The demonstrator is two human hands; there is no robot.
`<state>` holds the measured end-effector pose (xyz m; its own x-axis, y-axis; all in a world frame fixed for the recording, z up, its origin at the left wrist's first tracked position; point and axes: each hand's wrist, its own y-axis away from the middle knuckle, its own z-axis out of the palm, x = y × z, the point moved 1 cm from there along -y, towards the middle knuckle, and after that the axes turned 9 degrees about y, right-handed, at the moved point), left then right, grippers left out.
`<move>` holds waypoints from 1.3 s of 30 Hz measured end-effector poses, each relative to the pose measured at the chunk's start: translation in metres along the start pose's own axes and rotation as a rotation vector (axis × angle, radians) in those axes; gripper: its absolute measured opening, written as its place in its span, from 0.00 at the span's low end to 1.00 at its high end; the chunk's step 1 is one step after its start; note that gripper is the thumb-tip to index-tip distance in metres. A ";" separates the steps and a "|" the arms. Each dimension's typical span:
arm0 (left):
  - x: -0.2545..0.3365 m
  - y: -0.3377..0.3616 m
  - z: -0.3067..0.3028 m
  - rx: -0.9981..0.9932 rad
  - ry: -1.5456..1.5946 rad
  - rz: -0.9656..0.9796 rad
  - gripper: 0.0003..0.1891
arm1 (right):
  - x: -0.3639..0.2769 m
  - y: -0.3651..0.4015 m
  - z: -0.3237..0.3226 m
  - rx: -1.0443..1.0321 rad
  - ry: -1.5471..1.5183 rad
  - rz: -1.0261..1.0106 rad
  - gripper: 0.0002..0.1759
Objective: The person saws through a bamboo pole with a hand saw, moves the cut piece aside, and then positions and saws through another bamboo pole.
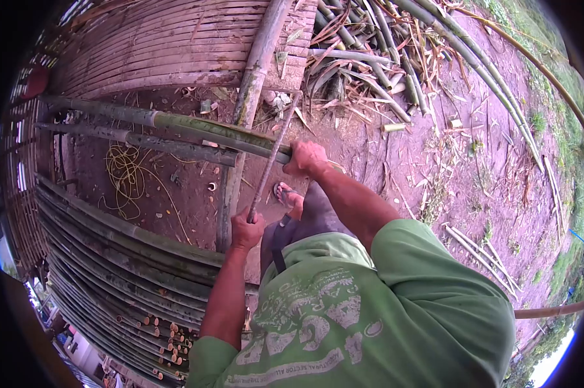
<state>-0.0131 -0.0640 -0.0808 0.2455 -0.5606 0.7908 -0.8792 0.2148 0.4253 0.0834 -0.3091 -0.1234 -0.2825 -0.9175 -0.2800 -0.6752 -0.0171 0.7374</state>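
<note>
My left hand (247,228) is closed round the lower end of a long, thin, greyish-brown rod (275,150). This rod slants up across a green bamboo pole (217,132), near the pole's right end. At that end my right hand (307,159) is wrapped over the pole, fingers curled down. The pole lies across an upright-running bamboo rail (250,90). Just below it, a second, darker bamboo pole (182,150) ends at the same rail. My sandalled foot (286,194) stands on the dirt under my hands.
A slatted bamboo platform (162,45) is at the top left. Cut bamboo scraps (363,58) are heaped beside it. Stacked bamboo poles (130,252) fill the lower left. Tangled yellow cord (125,174) lies on the ground. Long poles (479,64) lie at the right.
</note>
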 end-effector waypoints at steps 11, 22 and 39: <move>0.120 0.119 -0.066 -0.061 -0.232 -0.214 0.06 | -0.014 0.015 -0.011 -0.007 0.042 0.040 0.20; 0.115 -0.010 -0.017 -0.020 -0.188 -0.150 0.07 | 0.000 -0.002 -0.011 0.090 0.050 0.016 0.25; 0.125 0.063 -0.030 -0.036 -0.258 -0.111 0.07 | -0.007 0.011 -0.008 0.099 0.013 0.037 0.25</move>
<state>-0.0255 -0.0970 0.0577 0.2237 -0.7662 0.6025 -0.8367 0.1661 0.5219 0.0835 -0.3062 -0.1087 -0.2999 -0.9220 -0.2449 -0.7288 0.0558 0.6824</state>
